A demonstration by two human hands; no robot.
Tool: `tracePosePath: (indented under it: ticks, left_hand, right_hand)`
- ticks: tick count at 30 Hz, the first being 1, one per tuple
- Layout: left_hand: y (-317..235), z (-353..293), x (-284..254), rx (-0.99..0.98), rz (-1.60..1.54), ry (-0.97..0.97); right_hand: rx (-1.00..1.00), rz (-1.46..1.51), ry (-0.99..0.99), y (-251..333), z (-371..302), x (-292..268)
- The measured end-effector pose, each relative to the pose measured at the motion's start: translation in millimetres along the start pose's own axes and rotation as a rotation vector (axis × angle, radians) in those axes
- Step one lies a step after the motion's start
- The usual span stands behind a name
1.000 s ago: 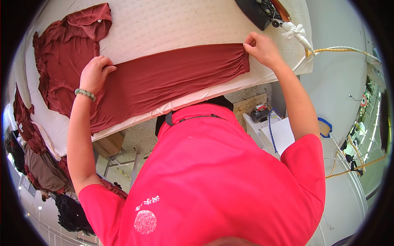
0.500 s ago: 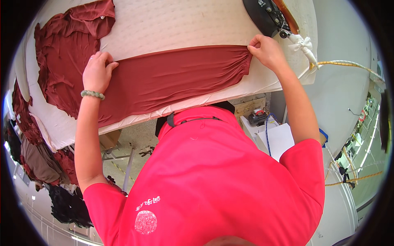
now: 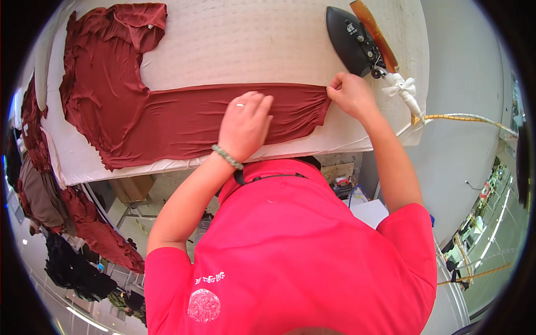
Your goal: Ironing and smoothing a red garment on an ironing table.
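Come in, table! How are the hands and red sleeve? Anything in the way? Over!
Right hand pinching the cuff; left hand open over the dark red sleeve. Sleeve spread, lightly wrinkled. Iron near right hand, off the sleeve.

Head-worn fisheye view, facing down, close overhead

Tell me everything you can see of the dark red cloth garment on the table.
The dark red cloth garment, thin and soft-looking, lies on the off-white padded table. Its wrinkled body is at the left, with a small pale spot near the top; a long, lightly creased sleeve runs to the right and ends in a gathered cuff. The right hand pinches the cuff's upper corner. The left hand is over the sleeve; whether it presses the cloth is hard to tell.
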State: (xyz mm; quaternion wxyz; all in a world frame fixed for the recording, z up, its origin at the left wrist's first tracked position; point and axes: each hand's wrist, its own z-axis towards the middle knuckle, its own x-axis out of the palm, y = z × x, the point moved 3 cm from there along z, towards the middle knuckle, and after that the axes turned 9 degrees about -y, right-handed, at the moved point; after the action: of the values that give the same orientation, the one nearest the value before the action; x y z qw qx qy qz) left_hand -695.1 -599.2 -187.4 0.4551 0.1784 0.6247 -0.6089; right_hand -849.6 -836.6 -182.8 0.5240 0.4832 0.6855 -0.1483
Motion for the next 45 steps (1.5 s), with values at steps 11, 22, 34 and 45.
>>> tracePosePath:
  ticks: [11,22,34,45]
  left_hand:
    - [-79,35,82,0.289,0.163,0.049]
    - [-91,33,87,0.336,0.354,0.066]
    - [-80,27,76,0.372,0.222,-0.117]
    - [38,-36,-45,0.039,0.280,-0.078]
  right_hand:
    - [-0.230,-0.239,-0.164,7,-7,-8]
    - [-0.063,-0.203,-0.452,21,60,-77]
    - [-0.892,-0.391,0.032,98,43,-42]
    - [-0.929,-0.478,0.041,77,38,-44]
